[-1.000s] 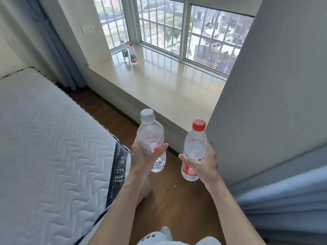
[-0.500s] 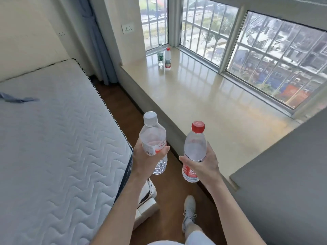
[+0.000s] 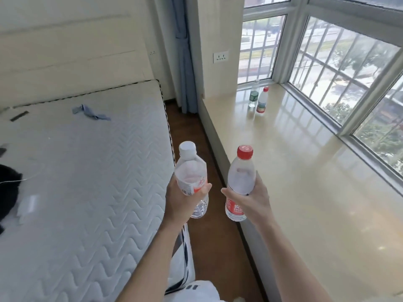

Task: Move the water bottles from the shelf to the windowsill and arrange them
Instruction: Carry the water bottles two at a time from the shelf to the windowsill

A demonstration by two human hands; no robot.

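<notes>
My left hand grips a clear water bottle with a white cap, held upright over the narrow strip of floor. My right hand grips a second bottle with a red cap and red label, upright at the near edge of the windowsill. Far down the beige windowsill, by the corner of the window, stand two more bottles side by side: a green-labelled bottle and a red-capped bottle. The shelf is out of view.
A bare white mattress fills the left, with a blue cloth scrap and a dark object on it. A wooden floor strip runs between bed and sill. Barred windows line the sill; a blue curtain hangs at the far wall.
My view has swung left and forward along the sill: the grey wall on the right has gone from sight and the far bottles appear nearer. Both hands still hold their bottles the same way.
</notes>
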